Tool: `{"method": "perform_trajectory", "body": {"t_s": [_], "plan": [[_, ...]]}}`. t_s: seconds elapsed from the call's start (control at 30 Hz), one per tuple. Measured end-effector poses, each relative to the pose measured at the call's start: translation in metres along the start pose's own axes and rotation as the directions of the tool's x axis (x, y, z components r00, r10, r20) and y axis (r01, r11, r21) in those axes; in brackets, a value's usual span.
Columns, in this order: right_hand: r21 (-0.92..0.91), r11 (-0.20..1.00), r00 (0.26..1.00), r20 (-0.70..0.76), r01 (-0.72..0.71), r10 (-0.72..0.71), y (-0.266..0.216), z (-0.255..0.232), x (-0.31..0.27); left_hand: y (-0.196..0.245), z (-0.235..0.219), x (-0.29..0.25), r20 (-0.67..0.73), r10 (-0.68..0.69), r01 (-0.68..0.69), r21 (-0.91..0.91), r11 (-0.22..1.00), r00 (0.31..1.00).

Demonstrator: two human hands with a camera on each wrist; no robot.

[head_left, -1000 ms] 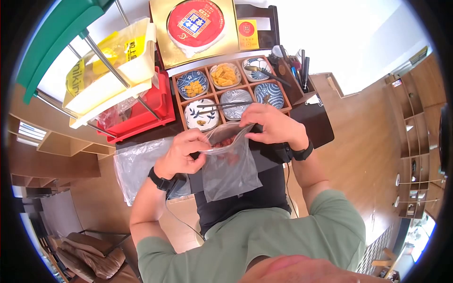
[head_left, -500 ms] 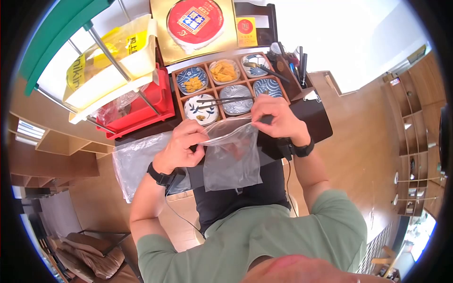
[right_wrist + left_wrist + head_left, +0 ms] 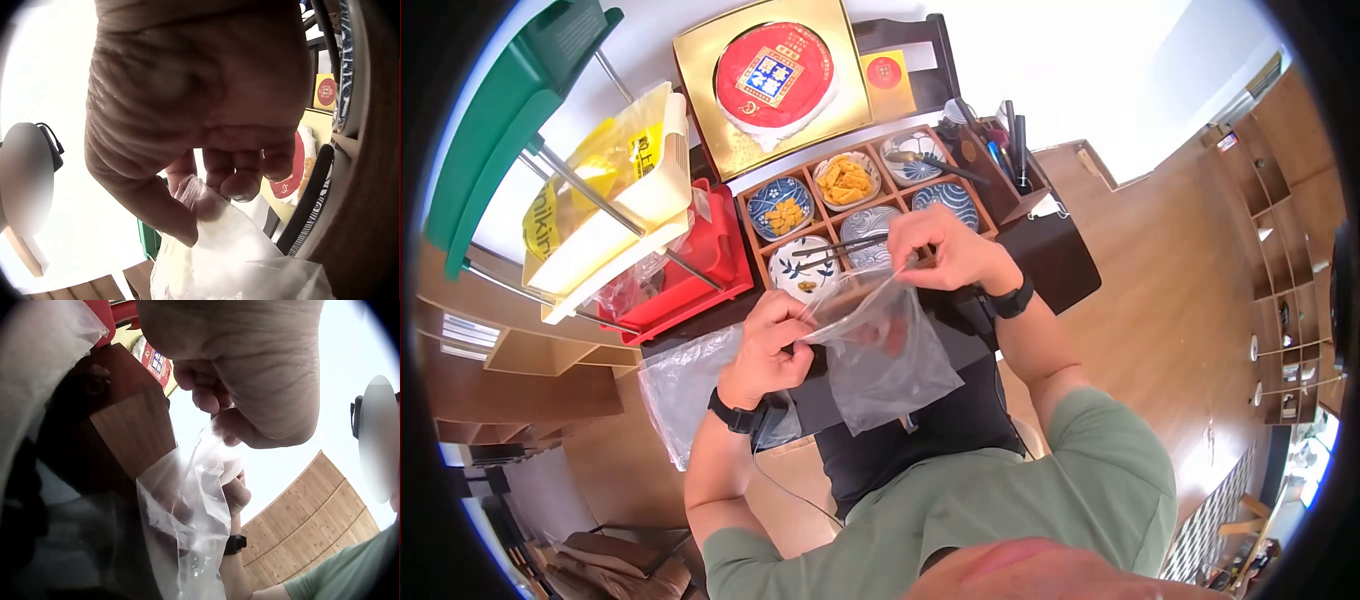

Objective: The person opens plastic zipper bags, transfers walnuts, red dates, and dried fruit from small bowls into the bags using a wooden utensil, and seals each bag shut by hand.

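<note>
In the middle of the head view, a clear plastic bag (image 3: 900, 375) hangs between two hands, its top edge slanting up toward the right. The left hand (image 3: 772, 345) pinches one end of that edge between thumb and curled fingers; the right hand (image 3: 945, 252) pinches the other end, higher up. The right wrist view shows thumb and fingers gripping a gathered corner. A reddish patch shows through the bag, too blurred to make out.

Just above the hands is a wooden tray with six compartments, each holding a small bowl. Yellow-orange pieces fill the top-middle bowl (image 3: 847, 182), with fewer in the top-left bowl (image 3: 780, 212). Chopsticks (image 3: 840, 246) lie across two lower bowls. At the lower left of the table (image 3: 1055, 260), a second plastic bag (image 3: 700, 375) lies flat. A red bin (image 3: 725, 240) stands farther up on the left; a gold box (image 3: 690, 50) stands at the top.
</note>
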State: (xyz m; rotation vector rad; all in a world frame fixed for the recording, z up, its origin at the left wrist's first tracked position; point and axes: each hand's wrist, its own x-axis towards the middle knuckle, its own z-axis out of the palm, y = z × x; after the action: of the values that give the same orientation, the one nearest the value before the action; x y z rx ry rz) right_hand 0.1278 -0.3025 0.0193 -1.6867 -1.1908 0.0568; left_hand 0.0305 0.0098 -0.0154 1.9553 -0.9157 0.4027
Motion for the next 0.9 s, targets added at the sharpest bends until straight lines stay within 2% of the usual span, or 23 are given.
{"method": "perform_trajectory", "body": {"t_s": [0.1, 0.2, 0.3, 0.47, 0.7, 0.77, 0.9], "plan": [[0.022, 1.0, 1.0, -0.009, 0.019, -0.019, -0.001, 0.0, -0.005, 0.004, 0.001, 0.003, -0.011, -0.005, 0.005, 0.008, 1.0, 1.0], [0.012, 0.999, 0.998, 0.029, -0.049, 0.049, -0.002, -0.002, -0.008, 0.005, 0.002, 0.004, 0.0, -0.011, 0.011, 0.031, 0.999, 1.0], [0.057, 0.998, 1.0, 0.016, -0.018, 0.017, 0.0, 0.001, -0.01, 0.006, 0.002, 0.005, 0.001, -0.025, 0.025, 0.022, 0.999, 1.0], [0.077, 0.996, 0.998, 0.044, -0.054, 0.05, -0.001, 0.004, -0.012, 0.008, 0.002, 0.005, 0.017, -0.024, 0.023, 0.017, 1.0, 1.0], [0.156, 0.987, 0.997, 0.066, -0.042, 0.032, 0.001, 0.006, -0.011, 0.007, 0.002, 0.006, 0.021, -0.014, 0.013, 0.02, 1.0, 1.0], [0.138, 0.987, 0.995, 0.073, -0.077, 0.068, 0.004, 0.004, -0.013, 0.005, 0.002, 0.006, 0.037, 0.012, -0.013, 0.024, 1.0, 0.999], [0.149, 0.987, 0.997, 0.066, -0.055, 0.045, 0.006, 0.006, -0.015, 0.004, 0.003, 0.002, 0.028, -0.034, 0.033, 0.033, 0.999, 0.999]]}}
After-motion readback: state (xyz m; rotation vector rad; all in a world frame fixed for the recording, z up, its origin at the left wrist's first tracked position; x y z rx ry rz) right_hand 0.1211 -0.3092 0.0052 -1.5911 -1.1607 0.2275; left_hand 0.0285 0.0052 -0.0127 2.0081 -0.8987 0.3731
